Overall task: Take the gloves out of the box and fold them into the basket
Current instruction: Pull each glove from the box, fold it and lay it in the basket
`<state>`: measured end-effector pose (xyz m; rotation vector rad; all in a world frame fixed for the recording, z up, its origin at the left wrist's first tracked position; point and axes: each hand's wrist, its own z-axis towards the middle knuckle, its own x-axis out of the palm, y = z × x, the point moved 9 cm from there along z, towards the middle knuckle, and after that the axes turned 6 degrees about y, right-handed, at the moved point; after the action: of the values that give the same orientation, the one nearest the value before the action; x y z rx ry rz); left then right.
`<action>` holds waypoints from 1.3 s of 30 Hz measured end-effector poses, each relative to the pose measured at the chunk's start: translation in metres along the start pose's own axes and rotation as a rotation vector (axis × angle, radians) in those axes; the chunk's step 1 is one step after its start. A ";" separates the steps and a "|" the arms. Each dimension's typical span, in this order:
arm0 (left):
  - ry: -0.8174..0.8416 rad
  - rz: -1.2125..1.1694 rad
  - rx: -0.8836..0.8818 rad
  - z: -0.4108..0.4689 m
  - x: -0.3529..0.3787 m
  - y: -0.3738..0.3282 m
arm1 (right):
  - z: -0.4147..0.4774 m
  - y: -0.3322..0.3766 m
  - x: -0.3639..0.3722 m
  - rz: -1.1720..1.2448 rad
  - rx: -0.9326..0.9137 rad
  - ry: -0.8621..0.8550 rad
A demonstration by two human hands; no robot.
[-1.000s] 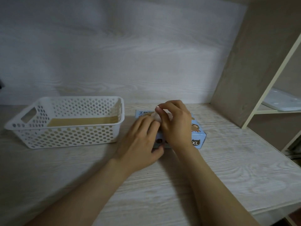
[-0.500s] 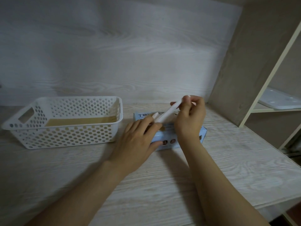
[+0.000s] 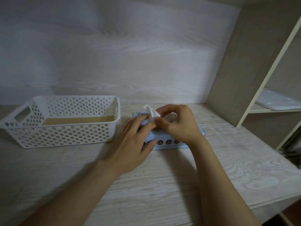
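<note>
The white perforated basket stands at the left of the worktop, just beside the blue box. The left hand rests on the box with fingers extended. The right hand pinches a white glove above the box top.

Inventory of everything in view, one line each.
glove box: 1, light blue, table centre, under the hands
basket: 1, white perforated, on the table, left of the glove box
glove: 1, white, above the glove box, pinched by the right hand
table: 1, pale wood grain, under everything
flat panel: 1, white, on the shelf at far right
left hand: 1, rests on the glove box's left end
right hand: 1, over the glove box, pinching the glove
</note>
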<state>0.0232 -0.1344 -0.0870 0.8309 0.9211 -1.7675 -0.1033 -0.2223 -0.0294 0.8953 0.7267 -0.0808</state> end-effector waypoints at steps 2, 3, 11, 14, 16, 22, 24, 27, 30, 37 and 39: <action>0.004 -0.011 -0.012 0.000 0.001 0.003 | 0.001 -0.008 0.001 -0.009 0.007 0.022; -0.003 -0.026 -0.020 0.000 0.000 0.004 | 0.001 -0.011 0.002 -0.034 0.010 0.012; -0.010 -0.038 -0.010 0.006 0.000 0.006 | 0.009 0.007 0.015 -0.336 -0.195 -0.147; -0.015 -0.040 -0.008 0.005 0.001 0.005 | 0.012 0.005 0.012 -0.331 -0.169 -0.225; -0.025 -0.020 -0.008 0.004 0.002 0.006 | 0.012 -0.004 -0.003 -0.180 -0.092 -0.361; -0.023 0.004 -0.008 0.004 0.005 0.007 | -0.008 -0.028 -0.044 0.200 0.154 -0.871; -0.015 0.011 -0.002 0.004 0.005 0.008 | -0.018 -0.040 -0.059 0.325 0.197 -1.035; 0.000 -0.004 -0.002 0.004 0.005 0.007 | -0.023 -0.056 -0.071 0.466 0.220 -1.076; 0.005 -0.022 0.001 0.003 0.003 0.006 | -0.020 -0.054 -0.067 0.487 0.183 -0.995; -0.301 -0.296 -0.041 -0.009 -0.048 0.012 | -0.003 -0.028 -0.015 0.572 0.241 -0.598; -0.367 -0.273 0.006 -0.012 -0.063 0.009 | 0.001 -0.017 0.004 0.629 0.262 -0.472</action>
<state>0.0533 -0.0993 -0.0419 0.3736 0.8099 -2.0708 -0.1057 -0.2333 -0.0427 1.2640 -0.0256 0.1720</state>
